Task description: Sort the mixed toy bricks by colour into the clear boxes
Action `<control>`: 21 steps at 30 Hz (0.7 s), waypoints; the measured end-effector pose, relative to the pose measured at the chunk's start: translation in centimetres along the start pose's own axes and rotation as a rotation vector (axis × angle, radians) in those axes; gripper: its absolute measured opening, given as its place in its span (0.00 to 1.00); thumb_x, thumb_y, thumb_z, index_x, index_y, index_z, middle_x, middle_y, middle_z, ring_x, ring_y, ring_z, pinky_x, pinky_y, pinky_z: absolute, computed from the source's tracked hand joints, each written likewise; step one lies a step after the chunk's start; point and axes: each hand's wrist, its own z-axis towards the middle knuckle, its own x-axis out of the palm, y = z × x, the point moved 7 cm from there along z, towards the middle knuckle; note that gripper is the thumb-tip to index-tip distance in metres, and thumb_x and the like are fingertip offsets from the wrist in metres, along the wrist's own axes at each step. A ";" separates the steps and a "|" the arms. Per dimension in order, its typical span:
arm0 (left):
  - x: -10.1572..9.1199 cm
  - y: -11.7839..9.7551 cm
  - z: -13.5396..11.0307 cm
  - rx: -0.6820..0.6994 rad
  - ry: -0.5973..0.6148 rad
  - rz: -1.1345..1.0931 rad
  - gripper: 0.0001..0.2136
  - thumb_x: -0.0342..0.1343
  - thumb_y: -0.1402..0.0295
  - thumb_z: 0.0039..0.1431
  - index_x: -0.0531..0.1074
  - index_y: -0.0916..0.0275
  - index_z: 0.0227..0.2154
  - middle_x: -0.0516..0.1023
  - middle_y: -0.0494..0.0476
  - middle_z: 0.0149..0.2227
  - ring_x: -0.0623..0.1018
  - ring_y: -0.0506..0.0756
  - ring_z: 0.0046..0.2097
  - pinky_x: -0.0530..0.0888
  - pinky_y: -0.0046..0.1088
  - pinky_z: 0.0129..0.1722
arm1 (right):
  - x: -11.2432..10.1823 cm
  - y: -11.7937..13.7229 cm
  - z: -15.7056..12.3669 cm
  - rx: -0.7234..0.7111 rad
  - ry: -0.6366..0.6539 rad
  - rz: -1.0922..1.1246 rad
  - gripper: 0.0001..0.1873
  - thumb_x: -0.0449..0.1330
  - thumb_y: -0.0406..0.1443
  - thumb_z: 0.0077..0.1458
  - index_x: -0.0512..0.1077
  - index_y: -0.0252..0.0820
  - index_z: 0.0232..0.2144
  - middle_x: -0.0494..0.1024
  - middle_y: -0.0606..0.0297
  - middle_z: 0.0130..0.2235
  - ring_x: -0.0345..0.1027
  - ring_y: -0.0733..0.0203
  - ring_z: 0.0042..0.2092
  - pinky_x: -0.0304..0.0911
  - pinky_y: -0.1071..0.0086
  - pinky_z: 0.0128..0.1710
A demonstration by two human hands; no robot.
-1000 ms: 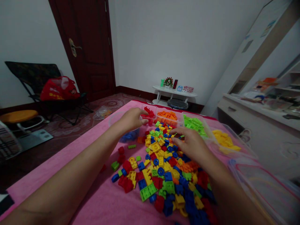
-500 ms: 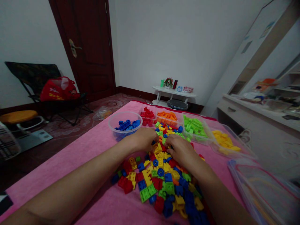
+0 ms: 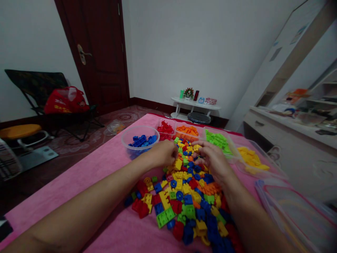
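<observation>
A heap of mixed toy building bricks (image 3: 181, 189) in red, blue, yellow, green and orange spreads over the pink cloth. My left hand (image 3: 164, 154) is at the far left side of the heap, fingers curled down next to a yellow brick (image 3: 178, 164); whatever it pinches is hidden behind the knuckles. Across from it, my right hand (image 3: 213, 157) hovers at the heap's right side. Its fingers are parted and point left, close to small yellow bricks (image 3: 196, 148), with no firm grip showing.
Behind the heap stand a round tub of blue bricks (image 3: 140, 128) and boxes of red (image 3: 166, 127), orange (image 3: 187, 131), green (image 3: 218, 140) and yellow bricks (image 3: 252, 159). Clear plastic lids (image 3: 297, 211) lie at the right edge of the pink cloth (image 3: 105, 160).
My right hand has lifted and moved right and slightly away, its fingers spreading and uncovering orange and blue bricks. My left hand has shifted slightly, its fingers more curled.
</observation>
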 end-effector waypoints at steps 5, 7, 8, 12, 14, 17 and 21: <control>-0.3 1.2 -0.5 0.001 0.067 0.123 0.14 0.57 0.71 0.42 0.78 0.57 0.35 0.80 0.56 0.34 0.77 0.57 0.35 0.66 0.25 0.29 | 1.2 -1.4 -0.4 0.145 0.125 0.248 0.11 0.60 0.40 0.45 0.69 0.39 0.31 0.70 0.67 0.29 0.61 0.69 0.24 0.52 0.78 0.18; 0.0 1.3 -0.7 0.018 0.108 0.160 0.17 0.58 0.70 0.41 0.78 0.55 0.39 0.80 0.56 0.36 0.77 0.58 0.37 0.67 0.27 0.30 | 1.7 -1.5 -0.6 0.104 0.196 0.043 0.13 0.60 0.43 0.47 0.70 0.39 0.31 0.68 0.70 0.25 0.55 0.72 0.21 0.47 0.78 0.17; 0.2 1.2 -0.7 0.033 0.119 0.172 0.18 0.58 0.70 0.41 0.77 0.55 0.40 0.80 0.57 0.37 0.77 0.58 0.37 0.67 0.27 0.32 | 2.0 -1.4 -0.7 0.058 0.243 -0.117 0.13 0.61 0.42 0.46 0.71 0.39 0.31 0.66 0.72 0.23 0.53 0.72 0.20 0.47 0.77 0.17; 0.9 0.4 -0.6 0.074 0.115 0.185 0.17 0.59 0.70 0.42 0.77 0.58 0.40 0.80 0.60 0.37 0.77 0.59 0.38 0.69 0.29 0.35 | 3.4 -1.2 -1.6 -0.138 0.348 -0.839 0.13 0.64 0.35 0.40 0.76 0.43 0.34 0.68 0.72 0.21 0.60 0.68 0.23 0.51 0.74 0.23; 1.2 0.3 -0.5 0.077 0.101 0.176 0.16 0.59 0.70 0.42 0.78 0.59 0.38 0.79 0.61 0.37 0.77 0.59 0.38 0.69 0.29 0.35 | 3.6 -1.3 -1.9 -0.169 0.348 -1.087 0.14 0.65 0.35 0.40 0.77 0.47 0.34 0.73 0.70 0.24 0.64 0.65 0.26 0.51 0.73 0.25; 1.3 0.2 -0.4 0.092 0.094 0.151 0.16 0.58 0.70 0.42 0.77 0.60 0.37 0.79 0.60 0.37 0.77 0.59 0.37 0.68 0.28 0.33 | 3.9 -1.6 -2.2 -0.161 0.378 -1.227 0.12 0.65 0.38 0.42 0.78 0.50 0.34 0.77 0.67 0.28 0.68 0.62 0.29 0.51 0.72 0.25; 1.3 0.1 -0.5 0.092 0.134 0.104 0.15 0.59 0.67 0.42 0.77 0.60 0.37 0.79 0.57 0.34 0.76 0.56 0.34 0.66 0.26 0.29 | 4.1 -1.9 -2.2 -0.183 0.364 -1.232 0.11 0.62 0.41 0.46 0.79 0.50 0.34 0.77 0.66 0.27 0.68 0.62 0.28 0.50 0.72 0.25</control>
